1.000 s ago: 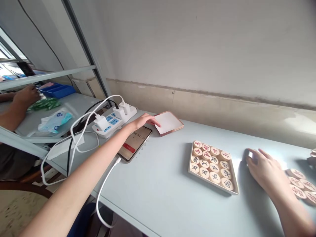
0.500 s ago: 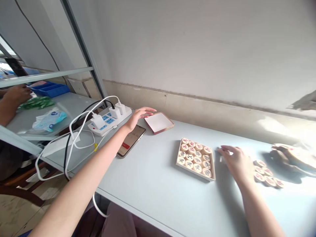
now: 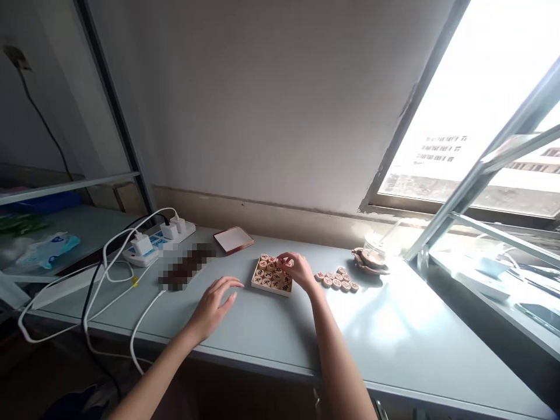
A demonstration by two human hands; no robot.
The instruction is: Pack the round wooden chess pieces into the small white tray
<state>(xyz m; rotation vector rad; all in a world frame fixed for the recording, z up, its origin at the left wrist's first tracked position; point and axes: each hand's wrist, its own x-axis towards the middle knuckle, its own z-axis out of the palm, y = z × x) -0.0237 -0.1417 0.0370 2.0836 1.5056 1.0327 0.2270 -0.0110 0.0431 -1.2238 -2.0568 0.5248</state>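
A shallow square box (image 3: 271,291) of round wooden Chinese chess pieces lies on the table, its pieces set in rows with red and black characters. Over its far right corner is my right hand (image 3: 298,269), fingers pinched on a chess piece (image 3: 284,262) at the level of the others; the fingers partly hide it. My left hand (image 3: 214,306) hovers left of the box, fingers stretched out and holding nothing. Several loose chess pieces (image 3: 336,280) with red characters lie grouped to the right of the box. The box lid (image 3: 234,240) rests inside up near the wall.
A power strip (image 3: 156,240) with white plugs and trailing cables (image 3: 102,268) occupies the left side. A pixelated patch (image 3: 186,268) covers something near it. At the right stand a brown dish-like object (image 3: 370,260) and a metal frame (image 3: 452,198) before the window.
The view has swung right, bringing in the window. My right hand has moved left from beside the box to over it. My left hand has drawn back from near the lid.
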